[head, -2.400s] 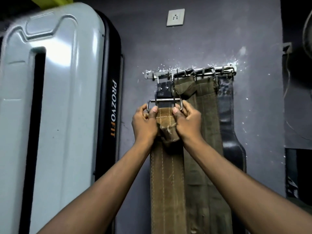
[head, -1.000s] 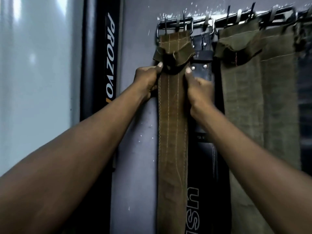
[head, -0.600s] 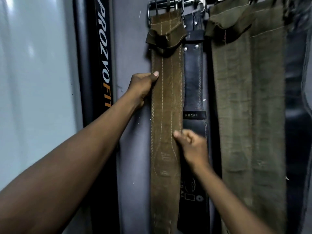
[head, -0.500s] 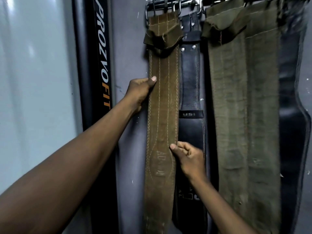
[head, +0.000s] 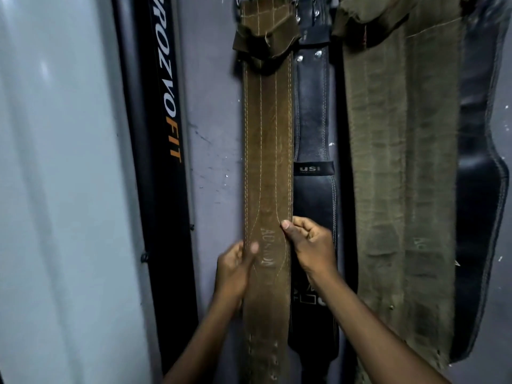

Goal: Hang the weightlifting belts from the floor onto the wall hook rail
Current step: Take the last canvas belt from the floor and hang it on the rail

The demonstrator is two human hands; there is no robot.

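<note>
A brown stitched leather belt [head: 267, 151] hangs straight down the grey wall, its top folded over near the frame's upper edge; the hook rail itself is out of view. My left hand [head: 234, 268] pinches the belt's left edge about halfway down, thumb on the front. My right hand [head: 310, 245] holds the right edge at nearly the same height, thumb on the face and fingers curled behind. Just right of it hangs a black leather belt [head: 314, 112] with a USI loop.
Two olive-green fabric belts [head: 399, 162] hang further right, then another black leather belt [head: 482, 189] at the frame's edge. A tall black panel [head: 163, 112] lettered PROZVOFIT and a pale glossy casing [head: 61, 189] stand at left. The grey wall [head: 213, 134] shows between.
The brown belt went from being lifted by its buckle to hanging from the rail. Both hands then slid down its edges, the left one last. The view tilted downward, losing the rail.
</note>
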